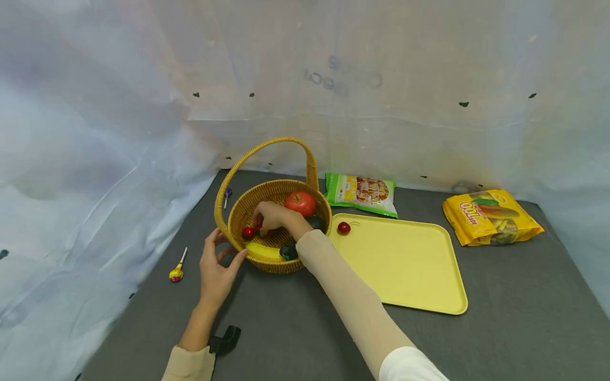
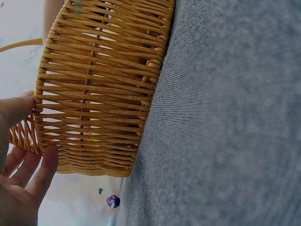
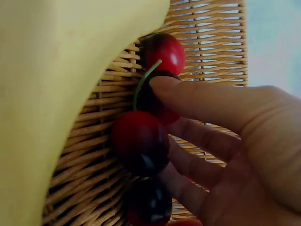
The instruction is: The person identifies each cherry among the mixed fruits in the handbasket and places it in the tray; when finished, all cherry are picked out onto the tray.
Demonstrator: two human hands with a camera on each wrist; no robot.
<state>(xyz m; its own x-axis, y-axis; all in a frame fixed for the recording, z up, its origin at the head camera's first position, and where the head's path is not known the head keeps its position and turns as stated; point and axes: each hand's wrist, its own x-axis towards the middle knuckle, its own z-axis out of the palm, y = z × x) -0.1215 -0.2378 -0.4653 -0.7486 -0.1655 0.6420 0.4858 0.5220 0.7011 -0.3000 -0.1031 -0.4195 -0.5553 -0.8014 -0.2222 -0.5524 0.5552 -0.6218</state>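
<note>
A wicker basket [image 1: 315, 210] with a tall handle stands on the grey table and holds a red apple [image 1: 300, 203], a banana [image 1: 263, 251] and cherries [image 1: 248, 232]. My right hand [image 1: 262, 219] reaches inside it. In the right wrist view the thumb and curled fingers [image 3: 197, 136] pinch a dark red cherry [image 3: 151, 102], with more cherries [image 3: 140, 141] beside it and the banana [image 3: 61, 94] alongside. My left hand [image 1: 224, 248] rests against the basket's outer wall [image 2: 99, 94], fingers [image 2: 44, 165] straight, thumb near the rim.
A yellow tray [image 1: 405, 264] lies right of the basket with one cherry [image 1: 343, 228] in its near-left corner. A green snack bag [image 1: 362, 193] and a yellow bag [image 1: 491, 216] lie behind. Two lollipops [image 1: 176, 272] [image 1: 227, 193] lie left. White sheeting walls the table.
</note>
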